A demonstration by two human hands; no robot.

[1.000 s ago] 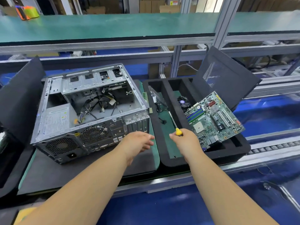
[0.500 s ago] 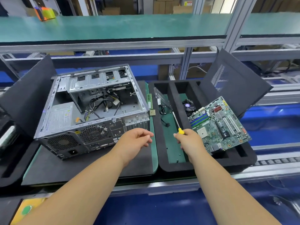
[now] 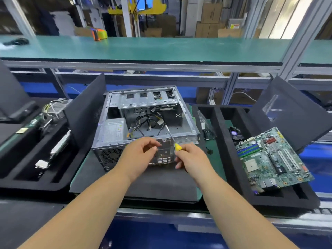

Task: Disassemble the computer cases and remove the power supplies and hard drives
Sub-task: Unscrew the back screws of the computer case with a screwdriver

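Computer case (image 3: 143, 121) lies on its side on a dark mat (image 3: 143, 184) at the centre of the bench, open face up, rear panel toward the person. Motherboard bay bare; loose black and coloured cables (image 3: 145, 123) tangled inside. Power supply (image 3: 112, 131) sits in the near-left corner of the case, its fan grille facing the person. Drive cage (image 3: 145, 98) with square cut-outs runs along the far side.

Right hand (image 3: 193, 157) in front of the rear panel, grip clenched around a screwdriver (image 3: 172, 138) with a yellow handle; shaft points up and away over the case's rear edge, tip above the interior. Left hand (image 3: 138, 155) just beside it, at the rear panel, thumb and forefinger brought close together; whether they pinch anything, cannot tell. No contact between the two hands.

Right of the case: black foam tray (image 3: 224, 150) with long compartments, a green motherboard (image 3: 273, 159) lying tilted across its right side, a cooler fan (image 3: 235, 133) behind it, a clear plastic bag (image 3: 204, 123) in the left slot. A dark side panel (image 3: 287, 112) leans behind that tray. Left of the case: another dark panel (image 3: 86, 108) standing upright, then a second foam tray (image 3: 27, 155) holding removed parts and wiring, blurred.
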